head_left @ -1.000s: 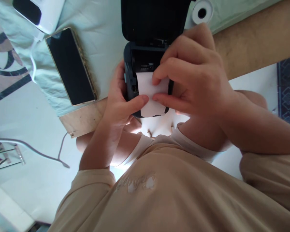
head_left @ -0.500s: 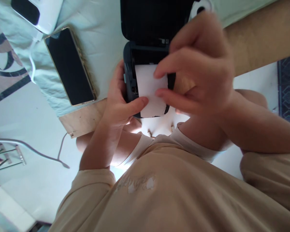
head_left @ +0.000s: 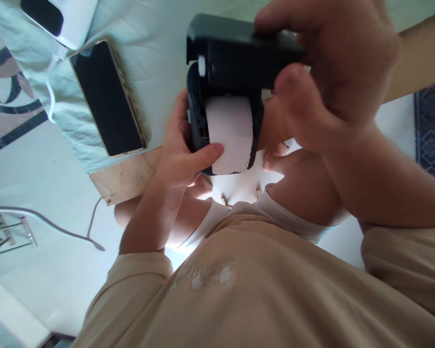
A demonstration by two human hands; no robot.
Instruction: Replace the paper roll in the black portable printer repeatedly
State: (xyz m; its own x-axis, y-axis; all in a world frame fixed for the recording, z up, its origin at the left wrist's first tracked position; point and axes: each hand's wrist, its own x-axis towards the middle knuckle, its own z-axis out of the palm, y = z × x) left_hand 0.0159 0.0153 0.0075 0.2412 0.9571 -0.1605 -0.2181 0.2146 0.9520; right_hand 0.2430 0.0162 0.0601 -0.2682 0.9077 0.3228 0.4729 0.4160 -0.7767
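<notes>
1. No brand, label or lettering can be read on the dark printer [head_left: 224,96]; the pale print on your beige shirt [head_left: 239,295] at 6 o'clock is too blurred to make out.
2. Your left hand [head_left: 181,154] grips the printer's body from its 9 o'clock side, thumb laid across the lower edge of the white paper [head_left: 229,133].
3. Your right hand [head_left: 329,72] clasps the printer's lid [head_left: 235,53] at 12 to 1 o'clock, fingers over the top, thumb under its near edge. The lid stands partly lowered over the paper bay.
4. The printer sits at picture centre, held above your lap, just beyond the wooden board edge [head_left: 126,176].
5. Inside the open bay lies the paper roll, its loose end curling out toward 6 o'clock past the body's front edge.
6. At 10 o'clock a black-screened phone [head_left: 107,99] lies flat on the pale cloth [head_left: 155,38], well apart from the printer.
7. At 11 o'clock a white device [head_left: 63,17] is cut by the frame.
8. A grey cable [head_left: 58,224] trails at 8 o'clock.
</notes>
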